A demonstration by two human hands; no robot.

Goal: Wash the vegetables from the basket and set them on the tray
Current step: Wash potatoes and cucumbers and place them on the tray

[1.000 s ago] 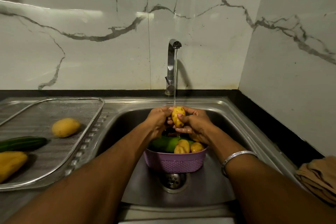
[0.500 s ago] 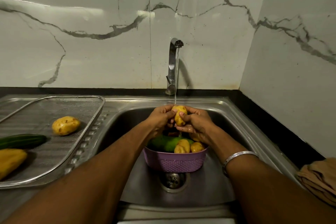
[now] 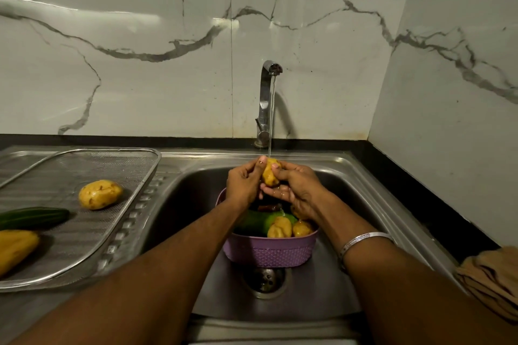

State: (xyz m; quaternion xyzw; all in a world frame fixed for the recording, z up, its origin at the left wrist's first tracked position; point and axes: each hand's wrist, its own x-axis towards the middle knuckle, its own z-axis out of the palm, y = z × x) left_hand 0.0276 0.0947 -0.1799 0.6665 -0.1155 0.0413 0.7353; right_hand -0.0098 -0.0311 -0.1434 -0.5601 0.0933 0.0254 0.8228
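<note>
A marble wall (image 3: 140, 78) backs the whole scene, with a second slab turning the corner at 3 o'clock. Below it runs the steel bench (image 3: 364, 173), its sink (image 3: 179, 204) sunk in the middle and a ribbed drainer on the 9 o'clock side. On that drainer lies the mesh tray (image 3: 117, 235), which carries a washed potato (image 3: 100, 194) toward its far end, a cucumber (image 3: 33, 217) nearer at the left edge, and a yellow vegetable (image 3: 15, 249) nearest of all, cut off by the frame. At 12 o'clock the tap (image 3: 265, 103) stands against the wall, a thin stream of water falling straight from its spout. In the sink, just beyond the drain (image 3: 265, 279), sits the purple basket (image 3: 269, 251), holding a large green vegetable, two small yellow ones at its near rim, and something dark further back that I cannot make out. A folded brown cloth (image 3: 493, 280) rests on the bench at 4 o'clock. Above the basket both hands meet under the stream: the left hand (image 3: 242, 183) and the right hand (image 3: 297, 185), a silver bangle (image 3: 361, 242) on its wrist, have their fingers curled around a small potato (image 3: 270, 173), gripping it from either side. The water strikes its top.
</note>
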